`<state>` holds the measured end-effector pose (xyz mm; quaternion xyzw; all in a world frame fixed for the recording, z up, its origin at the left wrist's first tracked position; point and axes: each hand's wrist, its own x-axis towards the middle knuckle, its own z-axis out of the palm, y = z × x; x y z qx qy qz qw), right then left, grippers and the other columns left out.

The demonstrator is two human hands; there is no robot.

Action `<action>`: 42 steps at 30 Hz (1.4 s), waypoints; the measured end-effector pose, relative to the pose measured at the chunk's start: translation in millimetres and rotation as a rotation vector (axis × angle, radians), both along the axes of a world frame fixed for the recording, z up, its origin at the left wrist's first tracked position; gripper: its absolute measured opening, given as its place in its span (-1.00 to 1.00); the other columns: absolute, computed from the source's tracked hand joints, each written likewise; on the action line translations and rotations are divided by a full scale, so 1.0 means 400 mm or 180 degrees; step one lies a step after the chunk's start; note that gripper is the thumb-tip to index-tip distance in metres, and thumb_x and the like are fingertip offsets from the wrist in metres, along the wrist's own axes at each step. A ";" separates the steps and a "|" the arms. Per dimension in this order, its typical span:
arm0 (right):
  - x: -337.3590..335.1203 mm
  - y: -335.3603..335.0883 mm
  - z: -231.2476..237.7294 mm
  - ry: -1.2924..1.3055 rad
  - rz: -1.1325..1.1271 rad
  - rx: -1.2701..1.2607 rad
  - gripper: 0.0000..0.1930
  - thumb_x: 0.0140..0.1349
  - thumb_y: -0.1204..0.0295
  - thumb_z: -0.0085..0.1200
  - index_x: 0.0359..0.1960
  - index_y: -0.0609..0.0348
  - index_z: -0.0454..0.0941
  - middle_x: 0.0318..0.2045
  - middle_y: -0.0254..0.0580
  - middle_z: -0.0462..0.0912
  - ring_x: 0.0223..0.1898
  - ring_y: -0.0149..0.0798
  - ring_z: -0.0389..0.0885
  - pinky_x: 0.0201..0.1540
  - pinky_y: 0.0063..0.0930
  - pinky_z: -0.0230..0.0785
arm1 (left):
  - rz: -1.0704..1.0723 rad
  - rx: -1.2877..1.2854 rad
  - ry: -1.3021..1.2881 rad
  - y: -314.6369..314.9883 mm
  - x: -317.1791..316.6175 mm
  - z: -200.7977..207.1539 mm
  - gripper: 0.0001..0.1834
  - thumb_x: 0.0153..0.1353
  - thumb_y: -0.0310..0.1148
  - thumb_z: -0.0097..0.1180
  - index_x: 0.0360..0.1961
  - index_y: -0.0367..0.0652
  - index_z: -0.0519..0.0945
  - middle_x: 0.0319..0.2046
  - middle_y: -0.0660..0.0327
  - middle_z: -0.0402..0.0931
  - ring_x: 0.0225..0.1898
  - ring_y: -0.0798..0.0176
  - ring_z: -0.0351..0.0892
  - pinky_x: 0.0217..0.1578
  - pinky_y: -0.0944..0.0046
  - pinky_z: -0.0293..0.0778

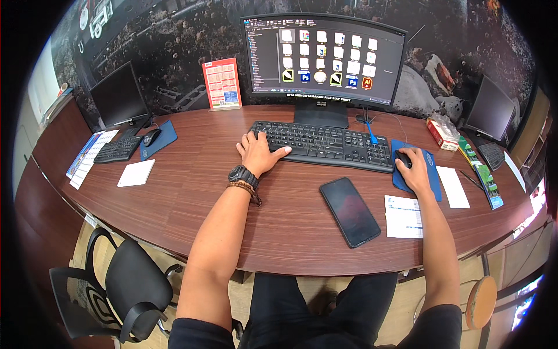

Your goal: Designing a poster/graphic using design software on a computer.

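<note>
My left hand point(260, 156) rests with its fingers spread at the left end of a black keyboard point(331, 142), fingertips on the keys and thumb out along the near edge. Under my right hand point(416, 173) is a black computer mouse point(402, 159), gripped on a blue mouse pad point(432, 177). Behind the keyboard stands a wide monitor point(325, 58), lit with a dark file window full of icons. A dark-screened phone point(350, 212) lies face up between my forearms. A printed paper point(401, 218) is partly covered by my right forearm.
A red desk calendar point(222, 84) stands left of the monitor. Further left are another keyboard point(118, 149), a mouse point(151, 137) and a dark monitor point(120, 96). At right sit a red-and-white box point(443, 136) and a white sheet point(453, 187). A black chair point(136, 279) stands lower left.
</note>
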<state>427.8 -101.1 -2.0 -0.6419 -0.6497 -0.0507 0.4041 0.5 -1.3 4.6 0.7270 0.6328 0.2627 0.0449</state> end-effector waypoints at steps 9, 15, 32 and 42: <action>0.001 -0.002 -0.002 0.0030 -0.0127 0.0002 -0.65 0.13 0.38 0.20 -0.03 0.19 0.62 0.00 0.01 0.54 0.06 0.07 0.56 0.14 -0.17 0.41 | 0.0012 -0.0032 0.0029 0.002 0.002 -0.001 0.05 0.04 0.35 0.27 0.26 -0.39 0.38 0.29 -0.29 0.20 0.41 -0.28 -0.01 0.35 -0.35 -0.15; -0.001 -0.002 0.001 -0.0009 -0.0236 0.0026 -0.66 0.12 0.40 0.18 -0.05 0.17 0.62 -0.01 -0.01 0.55 0.04 0.08 0.57 0.13 -0.18 0.43 | -0.0013 -0.0032 0.0041 0.008 -0.004 -0.006 0.06 0.04 0.36 0.26 0.27 -0.39 0.37 0.30 -0.30 0.19 0.41 -0.30 -0.02 0.35 -0.36 -0.15; -0.005 -0.008 0.006 -0.0002 -0.0108 0.0041 -0.66 0.11 0.38 0.17 -0.05 0.17 0.64 -0.02 0.00 0.56 0.03 0.07 0.57 0.12 -0.17 0.43 | -0.0004 0.0012 0.0040 0.011 -0.004 -0.011 0.06 0.04 0.38 0.25 0.26 -0.38 0.38 0.28 -0.30 0.20 0.41 -0.30 -0.01 0.34 -0.40 -0.15; -0.001 -0.008 0.005 0.0005 -0.0106 0.0016 -0.65 0.12 0.37 0.17 -0.04 0.16 0.64 -0.02 0.01 0.56 0.03 0.09 0.58 0.13 -0.17 0.43 | -0.0035 0.0042 0.0014 0.013 0.000 -0.012 0.06 0.03 0.38 0.25 0.25 -0.37 0.39 0.29 -0.30 0.20 0.41 -0.31 -0.01 0.34 -0.41 -0.16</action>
